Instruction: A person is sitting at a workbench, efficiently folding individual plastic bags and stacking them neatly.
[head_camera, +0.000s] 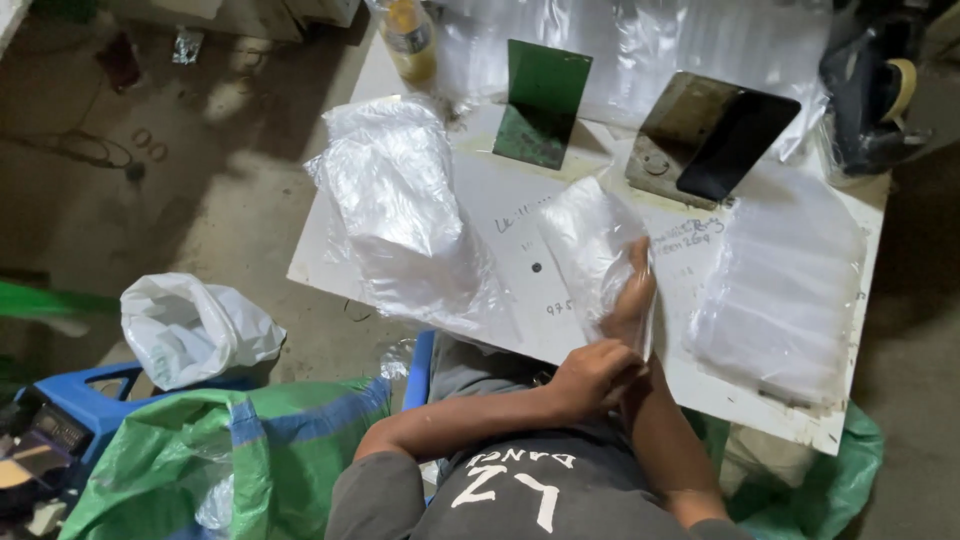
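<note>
The right hand (632, 290) is slid inside a clear plastic bag (590, 245), spreading it; the left hand (590, 375) has its fingers pinching the bag's mouth, with a bag stack (780, 290) at three o'clock on the tabletop (500, 200).

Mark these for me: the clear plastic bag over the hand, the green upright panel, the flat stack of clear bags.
clear plastic bag (585, 235), head view, upper body.
green upright panel (545, 85), head view, face centre.
flat stack of clear bags (785, 290), head view, top sheet middle.
</note>
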